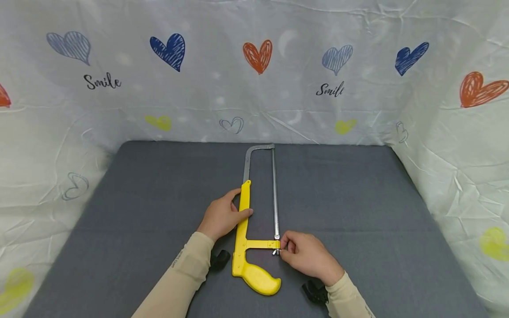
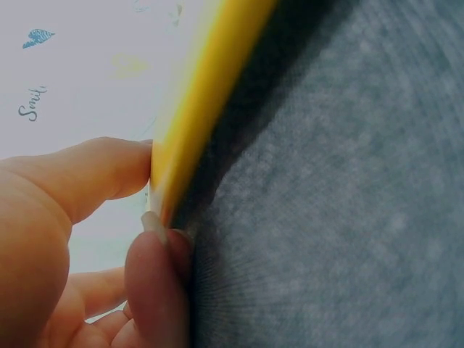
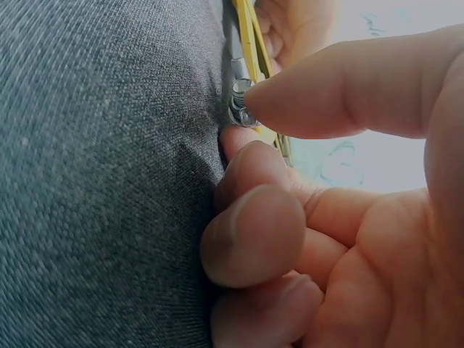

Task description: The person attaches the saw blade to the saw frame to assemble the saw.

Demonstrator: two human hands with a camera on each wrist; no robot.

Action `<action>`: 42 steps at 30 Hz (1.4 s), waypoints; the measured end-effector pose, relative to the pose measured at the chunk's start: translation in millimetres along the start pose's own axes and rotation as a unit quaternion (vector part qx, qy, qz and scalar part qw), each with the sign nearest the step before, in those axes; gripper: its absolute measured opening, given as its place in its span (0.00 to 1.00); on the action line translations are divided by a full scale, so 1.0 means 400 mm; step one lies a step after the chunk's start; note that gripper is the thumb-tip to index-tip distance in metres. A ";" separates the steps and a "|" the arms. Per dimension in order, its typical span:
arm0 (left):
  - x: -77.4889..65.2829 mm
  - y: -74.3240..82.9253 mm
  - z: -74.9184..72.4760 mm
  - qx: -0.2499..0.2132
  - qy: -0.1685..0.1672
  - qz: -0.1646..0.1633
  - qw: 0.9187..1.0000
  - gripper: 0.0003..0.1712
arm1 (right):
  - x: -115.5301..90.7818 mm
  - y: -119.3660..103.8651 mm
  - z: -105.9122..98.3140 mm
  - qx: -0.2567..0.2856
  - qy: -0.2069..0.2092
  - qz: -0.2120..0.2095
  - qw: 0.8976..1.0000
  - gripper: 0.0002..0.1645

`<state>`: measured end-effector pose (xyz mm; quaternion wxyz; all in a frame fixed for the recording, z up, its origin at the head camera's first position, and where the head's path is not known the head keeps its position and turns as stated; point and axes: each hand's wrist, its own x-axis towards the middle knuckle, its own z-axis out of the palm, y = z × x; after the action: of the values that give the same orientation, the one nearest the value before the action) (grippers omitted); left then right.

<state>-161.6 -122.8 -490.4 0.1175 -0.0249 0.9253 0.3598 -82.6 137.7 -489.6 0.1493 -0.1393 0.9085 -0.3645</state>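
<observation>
A hacksaw point(image 1: 240, 243) with a yellow frame and handle lies flat on the grey cloth, its silver bow pointing away from me. Its blade point(image 1: 275, 194) runs along the right side. My left hand point(image 1: 223, 216) holds the yellow upper bar between thumb and fingers; the left wrist view shows the bar point(image 2: 210, 87) pinched at its edge. At the blade's near end sits a small metal wing nut point(image 1: 276, 252). My right hand point(image 1: 306, 251) has thumb and index finger at this wing nut point(image 3: 241, 109), the other fingers curled beneath. The fingertips partly cover it.
Grey cloth point(image 1: 338, 190) covers the table. White fabric point(image 1: 214, 88) printed with hearts hangs behind and along both sides. Black wrist straps point(image 1: 315, 292) are on both forearms, over beige sleeves point(image 1: 175, 278).
</observation>
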 end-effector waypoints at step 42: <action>-0.003 -0.001 0.000 0.006 0.004 0.002 1.000 0.48 | 0.003 -0.016 0.018 -0.017 0.013 0.063 0.998 0.23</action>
<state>-160.5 -123.1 -490.6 0.1134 -0.0238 0.9278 0.3547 -80.1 128.4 -490.3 0.1577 -0.0795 0.9234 -0.3409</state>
